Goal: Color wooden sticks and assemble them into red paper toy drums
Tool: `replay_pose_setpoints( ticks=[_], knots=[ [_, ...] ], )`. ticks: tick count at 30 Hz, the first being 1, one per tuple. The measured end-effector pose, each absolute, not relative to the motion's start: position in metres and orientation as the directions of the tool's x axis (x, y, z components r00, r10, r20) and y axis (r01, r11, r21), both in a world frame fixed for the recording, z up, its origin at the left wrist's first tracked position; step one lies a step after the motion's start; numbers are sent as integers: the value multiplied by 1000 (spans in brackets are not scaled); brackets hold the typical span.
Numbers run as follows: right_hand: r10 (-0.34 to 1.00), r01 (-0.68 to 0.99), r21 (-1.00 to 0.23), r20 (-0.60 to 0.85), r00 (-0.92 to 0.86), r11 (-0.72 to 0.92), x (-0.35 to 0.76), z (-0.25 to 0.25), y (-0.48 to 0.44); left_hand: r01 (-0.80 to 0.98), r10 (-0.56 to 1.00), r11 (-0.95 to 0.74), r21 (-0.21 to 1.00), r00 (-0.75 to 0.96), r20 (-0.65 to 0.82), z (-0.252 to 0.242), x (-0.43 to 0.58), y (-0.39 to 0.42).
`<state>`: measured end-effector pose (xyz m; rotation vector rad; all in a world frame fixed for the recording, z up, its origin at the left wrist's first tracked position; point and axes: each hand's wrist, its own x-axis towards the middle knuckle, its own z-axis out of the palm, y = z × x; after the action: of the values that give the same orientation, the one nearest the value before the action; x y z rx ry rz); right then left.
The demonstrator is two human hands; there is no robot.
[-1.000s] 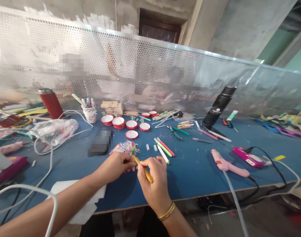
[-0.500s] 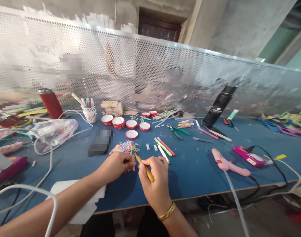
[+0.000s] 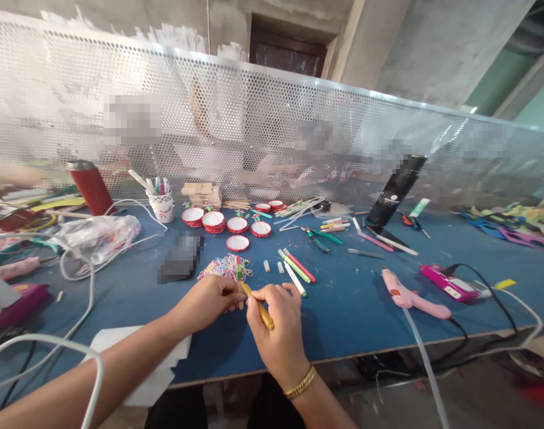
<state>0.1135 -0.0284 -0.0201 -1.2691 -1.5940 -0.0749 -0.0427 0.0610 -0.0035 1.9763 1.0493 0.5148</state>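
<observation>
My left hand (image 3: 211,302) pinches a thin craft stick (image 3: 239,275) painted in red and green bands, holding it flat on the blue table (image 3: 356,310). My right hand (image 3: 278,330) grips a yellow marker (image 3: 259,307) like a pen, its tip touching the stick near my left fingertips. A gold bracelet (image 3: 301,384) circles my right wrist. Just beyond the stick lies a heap of coloured rubber bands (image 3: 223,267).
Several red-rimmed lids (image 3: 237,232), loose markers (image 3: 297,267), green pliers (image 3: 319,237), a pink glue gun (image 3: 412,298), a black bottle (image 3: 394,192), a red flask (image 3: 90,186), a pen cup (image 3: 161,202) and white cables (image 3: 81,298) lie about. A perforated metal screen (image 3: 263,131) backs the table.
The marker tip has shifted slightly along the stick; both hands stay in nearly the same place.
</observation>
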Motion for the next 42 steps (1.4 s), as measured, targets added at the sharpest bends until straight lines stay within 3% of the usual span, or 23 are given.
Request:
replay_pose_setpoints(
  ticks=[25, 36, 42],
  knots=[
    [658, 726, -510, 746, 105, 461, 114, -21, -29, 494, 833, -273, 825, 550, -55, -6, -45, 59],
    [659, 742, -512, 742, 128, 433, 114, -25, -29, 481, 814, -331, 812, 581, -13, -7, -46, 61],
    [642, 719, -483, 764, 67, 500, 112, -22, -30, 487, 825, -321, 812, 565, -14, -5, -46, 59]
  ],
)
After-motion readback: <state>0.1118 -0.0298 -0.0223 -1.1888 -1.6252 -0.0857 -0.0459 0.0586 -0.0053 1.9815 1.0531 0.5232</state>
